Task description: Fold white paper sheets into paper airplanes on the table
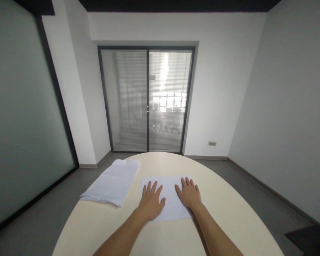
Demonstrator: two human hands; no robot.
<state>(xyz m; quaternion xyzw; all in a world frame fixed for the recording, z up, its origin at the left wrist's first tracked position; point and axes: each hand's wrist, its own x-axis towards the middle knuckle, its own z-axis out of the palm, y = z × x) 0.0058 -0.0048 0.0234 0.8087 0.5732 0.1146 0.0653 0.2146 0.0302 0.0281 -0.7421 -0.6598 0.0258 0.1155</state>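
A white sheet [169, 199], looking like paper or thin cloth, lies flat on the round cream table [218, 213] in front of me. My left hand [151, 202] rests palm down on its left part, fingers spread and pointing away from me. On the right edge of the same sheet, my right hand [188, 193] is laid flat with its fingers apart. Neither hand grips anything. Parts of the sheet's left and right edges are hidden under my hands.
Several white sheets [112, 183] lie in a loose stack at the table's left edge, partly overhanging it. Beyond the table stands a glass door with blinds [148, 99]. A frosted glass panel [21, 117] is on the left, and a dark object [312, 240] at the lower right.
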